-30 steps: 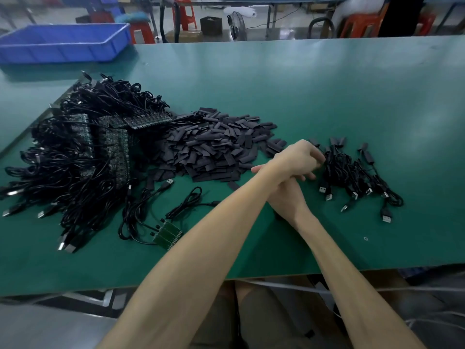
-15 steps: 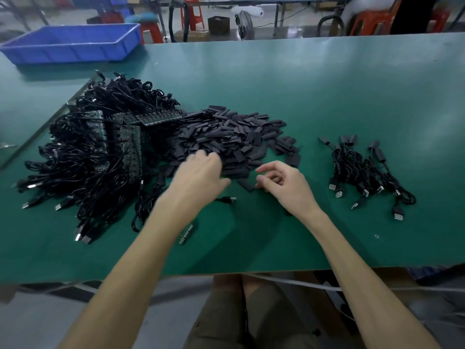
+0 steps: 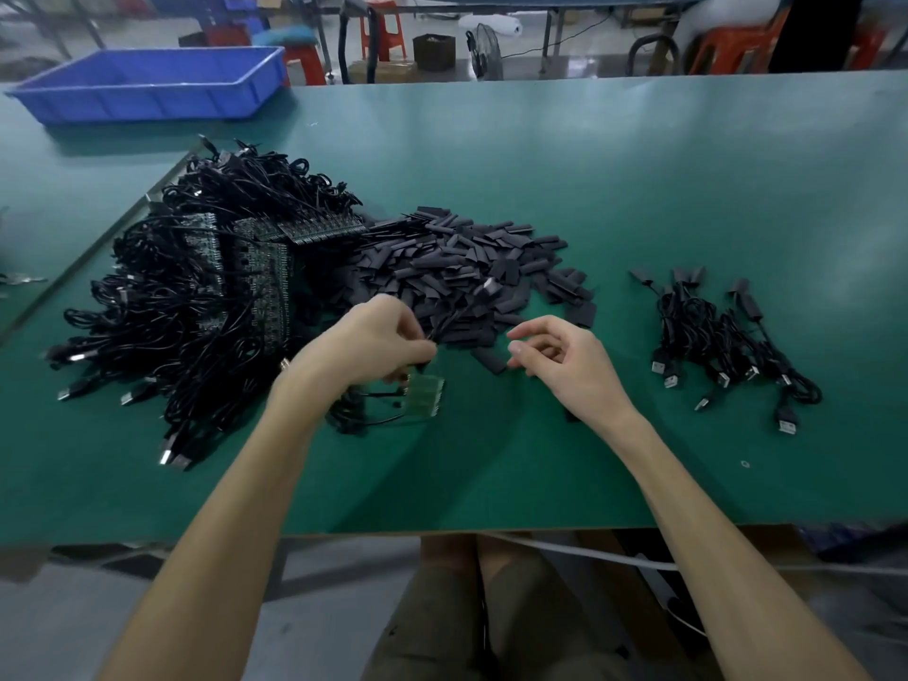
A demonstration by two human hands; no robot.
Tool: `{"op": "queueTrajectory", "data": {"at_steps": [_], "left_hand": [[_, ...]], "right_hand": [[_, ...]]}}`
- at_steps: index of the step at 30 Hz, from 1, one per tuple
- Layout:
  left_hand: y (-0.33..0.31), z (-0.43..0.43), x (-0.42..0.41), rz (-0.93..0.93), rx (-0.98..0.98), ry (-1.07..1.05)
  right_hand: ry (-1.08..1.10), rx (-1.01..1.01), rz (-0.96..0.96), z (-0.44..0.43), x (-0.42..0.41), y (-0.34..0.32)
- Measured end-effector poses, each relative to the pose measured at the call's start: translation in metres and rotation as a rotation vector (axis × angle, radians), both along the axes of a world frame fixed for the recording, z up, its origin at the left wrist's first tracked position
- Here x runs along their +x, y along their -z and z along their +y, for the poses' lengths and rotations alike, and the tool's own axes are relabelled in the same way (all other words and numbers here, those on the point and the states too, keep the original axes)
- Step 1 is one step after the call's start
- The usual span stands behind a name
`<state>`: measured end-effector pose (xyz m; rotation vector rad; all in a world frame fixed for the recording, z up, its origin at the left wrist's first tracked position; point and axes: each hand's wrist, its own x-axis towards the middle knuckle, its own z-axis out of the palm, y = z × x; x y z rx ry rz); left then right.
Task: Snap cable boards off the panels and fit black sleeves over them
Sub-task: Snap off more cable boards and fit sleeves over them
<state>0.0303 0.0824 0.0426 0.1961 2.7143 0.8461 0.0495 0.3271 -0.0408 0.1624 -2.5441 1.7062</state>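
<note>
Left hand (image 3: 373, 346) has gripped cables (image 3: 459, 317), lifting the panel (image 3: 426, 391).

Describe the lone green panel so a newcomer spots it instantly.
Find the black cable tangle on the table's left. By its near right edge, under the left hand, is the green panel. It is separate; other panels lie among cables.

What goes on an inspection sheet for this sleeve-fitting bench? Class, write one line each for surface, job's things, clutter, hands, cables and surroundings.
Surface: green table, matte.
Job's things: cable-and-panel heap at left; black sleeves pile at centre; small green panel below the left hand.
Clutter: blue bin at the far left corner.
Hands: left hand grips thin black cables; right hand loosely curled, holding nothing.
Cables: sleeved bundle lies right, apart from the pile.
Surroundings: orange stools and a fan beyond the table.
</note>
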Motion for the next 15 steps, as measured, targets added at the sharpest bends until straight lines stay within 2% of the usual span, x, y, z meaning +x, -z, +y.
{"op": "queueTrajectory", "data": {"at_steps": [3,8,12,15], "left_hand": [[0.009,0.016,-0.001,0.065,0.329,-0.147],[0.025,0.043,-0.001,-0.002,0.813,-0.274],[0.035,0.059,0.0,-0.007,1.011,-0.376],[0.04,0.064,0.001,-0.026,1.065,-0.41]], "right_hand": [[-0.004,-0.025,0.01,0.0,0.0,-0.001],[-0.061,-0.096,0.013,0.001,0.003,-0.006],[-0.097,-0.14,0.011,0.002,-0.001,-0.003],[-0.079,-0.177,-0.001,0.004,-0.001,-0.002]]}}
